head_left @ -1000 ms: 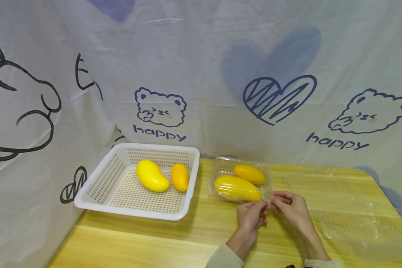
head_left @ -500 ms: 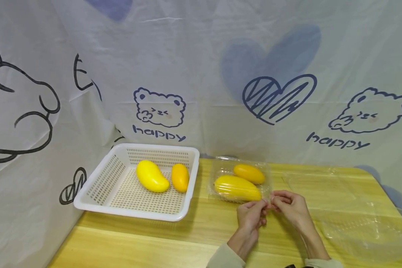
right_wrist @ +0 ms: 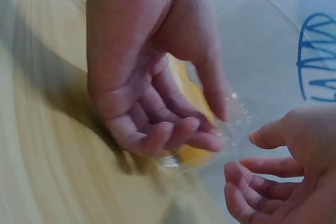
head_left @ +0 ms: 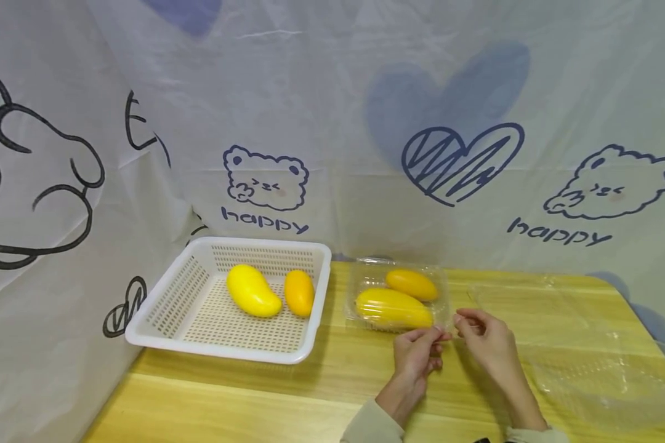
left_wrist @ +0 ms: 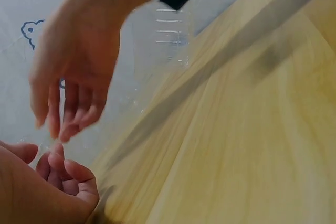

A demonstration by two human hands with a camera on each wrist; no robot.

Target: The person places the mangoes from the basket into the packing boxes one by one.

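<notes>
A clear plastic box (head_left: 399,263) stands closed on the table, with two yellow mangoes (head_left: 394,309) (head_left: 412,285) visible inside. My left hand (head_left: 417,357) pinches the box's near right corner between thumb and fingers. Just right of that corner, my right hand (head_left: 489,342) is apart from the box, its thumb and fingers separated with nothing between them. In the right wrist view the left hand (right_wrist: 152,61) lies at the box edge, and the right hand (right_wrist: 289,171) is beside it. The left wrist view shows the right hand (left_wrist: 81,61) above the left hand (left_wrist: 47,187).
A white perforated basket (head_left: 213,352) on the left holds a bright yellow mango (head_left: 253,291) and an orange-yellow mango (head_left: 298,293). More clear plastic packaging (head_left: 604,369) lies on the right of the wooden table (head_left: 244,406). A printed curtain (head_left: 343,123) hangs behind.
My right hand has let go of the box corner and moved slightly right and away. My left hand stays at the corner. The box has shifted very slightly.
</notes>
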